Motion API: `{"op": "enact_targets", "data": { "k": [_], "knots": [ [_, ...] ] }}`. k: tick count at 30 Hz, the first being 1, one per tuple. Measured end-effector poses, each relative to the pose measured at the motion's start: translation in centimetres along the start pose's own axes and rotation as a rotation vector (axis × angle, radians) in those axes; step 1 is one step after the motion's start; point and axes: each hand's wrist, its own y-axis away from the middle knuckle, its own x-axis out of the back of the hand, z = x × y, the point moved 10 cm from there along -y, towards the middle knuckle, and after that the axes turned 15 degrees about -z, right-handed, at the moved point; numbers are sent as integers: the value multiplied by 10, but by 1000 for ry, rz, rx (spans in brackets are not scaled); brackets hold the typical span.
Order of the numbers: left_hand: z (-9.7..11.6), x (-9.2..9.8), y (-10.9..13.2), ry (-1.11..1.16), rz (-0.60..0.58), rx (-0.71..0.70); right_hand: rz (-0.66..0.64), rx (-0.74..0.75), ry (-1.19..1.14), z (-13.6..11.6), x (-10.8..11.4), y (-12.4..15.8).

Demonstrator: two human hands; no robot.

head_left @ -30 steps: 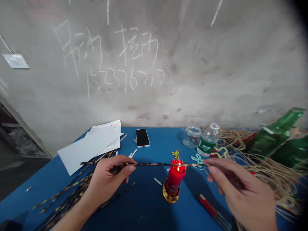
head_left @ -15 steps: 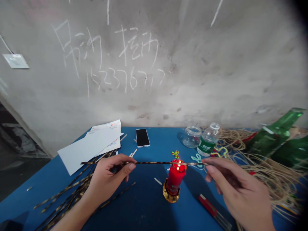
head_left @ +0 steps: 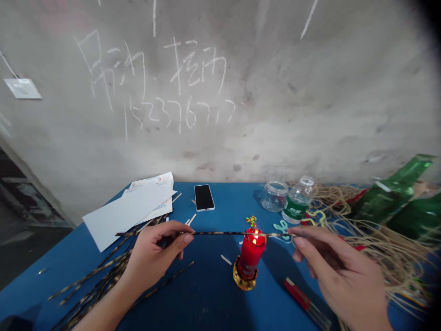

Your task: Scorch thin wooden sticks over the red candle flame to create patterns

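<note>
Between my two hands stretches a thin stick point(head_left: 220, 233), mottled black and tan, lying level across the view. My left hand point(head_left: 160, 250) pinches it left of the middle, and its dark end juts out past the hand. Thumb and fingers of my right hand point(head_left: 330, 262) close on the right end. Under the stick's right part stands a lit red candle point(head_left: 251, 255) on a gold base; the stick crosses at the height of its flame. Beneath my left forearm lies a bundle of similar scorched sticks point(head_left: 103, 280), and one short stick point(head_left: 168, 280) lies apart.
A phone point(head_left: 204, 197) and white papers point(head_left: 134, 202) lie at the back of the blue table point(head_left: 193, 308). Behind the candle are a glass jar point(head_left: 274, 195) and a plastic bottle point(head_left: 298, 200). At right are coiled cord point(head_left: 389, 257), green bottles point(head_left: 396, 193) and a red-handled tool point(head_left: 303, 299).
Hardly anything differs. My right hand has shifted very slightly left, while the stick stays level over the candle flame.
</note>
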Motion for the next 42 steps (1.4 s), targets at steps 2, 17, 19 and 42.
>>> {"op": "enact_targets", "data": {
  "k": [2,17,19,42],
  "knots": [
    [-1,1,1,-4,6,3,1,-2,-1,1,0,0],
    [0,6,-2,22,26,-7,-30,-17,-34,4,-6,0],
    [0,6,-2,25,24,-10,-33,-18,-32,5,-6,0],
    [5,10,-4,25,30,-23,-14,36,-31,-2,-10,0]
  ]
}}
